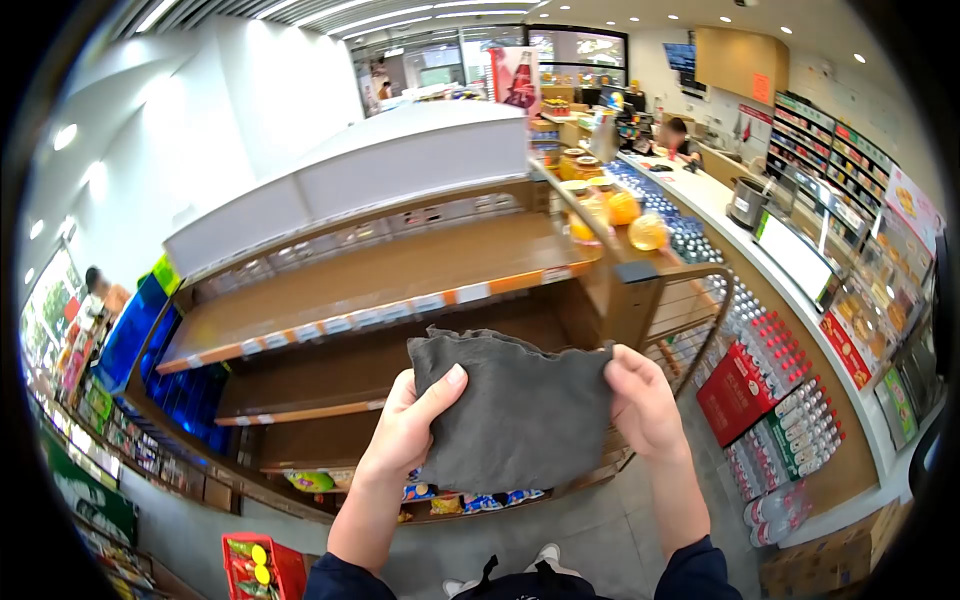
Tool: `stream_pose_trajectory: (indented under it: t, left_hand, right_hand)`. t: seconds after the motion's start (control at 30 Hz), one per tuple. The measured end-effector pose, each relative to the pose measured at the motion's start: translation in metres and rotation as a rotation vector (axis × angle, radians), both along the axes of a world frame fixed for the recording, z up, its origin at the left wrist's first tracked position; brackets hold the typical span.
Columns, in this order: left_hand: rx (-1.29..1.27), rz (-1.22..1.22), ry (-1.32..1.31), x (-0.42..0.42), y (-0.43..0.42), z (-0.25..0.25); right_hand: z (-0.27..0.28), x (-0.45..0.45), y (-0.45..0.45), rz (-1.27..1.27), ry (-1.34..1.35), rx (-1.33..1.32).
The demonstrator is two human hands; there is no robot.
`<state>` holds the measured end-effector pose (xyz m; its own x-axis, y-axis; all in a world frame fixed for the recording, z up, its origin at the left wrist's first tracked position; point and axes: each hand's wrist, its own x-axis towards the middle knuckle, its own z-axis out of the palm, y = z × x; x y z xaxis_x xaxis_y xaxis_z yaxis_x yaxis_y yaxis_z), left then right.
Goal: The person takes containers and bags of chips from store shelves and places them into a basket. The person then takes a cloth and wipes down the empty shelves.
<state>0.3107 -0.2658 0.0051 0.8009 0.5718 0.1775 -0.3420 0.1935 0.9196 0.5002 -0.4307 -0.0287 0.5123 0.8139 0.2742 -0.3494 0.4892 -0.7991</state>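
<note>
Two sides of the dark gray cloth [515,415] are pinched by the left hand [408,420] and right hand [648,402] in front of the brown shelving unit [380,272], and tbh wrinkles are best smoothed with even tension.

Bottles [778,352] (some red-capped) beside the counter [692,188]

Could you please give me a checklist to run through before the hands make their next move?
1. Left hand gripping the dark grey cloth: ok, thumb on its front.
2. Right hand gripping it: ok, near the upper right corner.
3. Cloth opened out: ok, top edge wavy.
4. Cloth damp or dry: cannot tell.
5. Red basket apart from the white shoes: ok, off to their left.
</note>
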Motion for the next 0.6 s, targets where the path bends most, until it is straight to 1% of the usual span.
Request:
stream_pose_trajectory:
  t: [0.03,0.1,0.13,0.17,0.2,0.27,0.33,0.37,0.4,0.43,0.47,0.5,0.53,0.6]
  left_hand:
    - [-0.012,0.027,-0.003,-0.016,0.006,-0.002]
    - [0.01,0.011,-0.011,-0.053,0.019,-0.008]
    - [0.069,-0.002,-0.01,-0.072,0.025,-0.012]
    - [0.077,0.0,-0.009,-0.09,0.025,-0.01]
    - [0.165,-0.008,0.028,-0.109,0.03,-0.013]
    - [0.332,0.018,0.161,-0.146,0.037,-0.008]
    - [0.508,0.247,0.254,-0.182,0.051,-0.015]
    - [0.572,0.357,0.329,-0.204,0.056,-0.016]
    - [0.611,0.464,0.367,-0.224,0.062,-0.015]
    - [0.703,0.519,0.409,-0.244,0.068,-0.009]
    - [0.683,0.606,0.362,-0.258,0.071,-0.013]
    - [0.667,0.691,0.313,-0.27,0.076,-0.017]
    - [0.671,0.718,0.319,-0.285,0.082,-0.016]
    - [0.851,0.847,0.505,-0.315,0.093,-0.015]
  right_hand:
    - [-0.01,-0.013,0.009,0.097,0.165,0.106]
    - [-0.025,-0.035,0.038,0.648,0.423,0.268]
    - [-0.036,-0.057,0.056,0.607,0.528,0.043]
    - [-0.047,-0.092,0.078,0.564,0.448,-0.028]
    - [-0.057,-0.128,0.1,0.524,0.369,-0.101]
    - [-0.074,-0.191,0.128,0.526,0.111,-0.009]
    - [-0.088,-0.237,0.143,0.367,-0.248,-0.017]
    - [-0.096,-0.254,0.151,0.404,-0.251,-0.019]
    - [-0.106,-0.271,0.16,0.505,0.046,-0.009]
    - [-0.107,-0.286,0.169,0.596,0.346,-0.003]
    - [-0.103,-0.301,0.173,0.523,-0.031,-0.048]
    - [-0.099,-0.314,0.182,0.553,-0.036,-0.039]
    - [-0.095,-0.325,0.189,0.625,-0.043,-0.021]
    - [-0.091,-0.344,0.2,0.712,-0.051,-0.005]
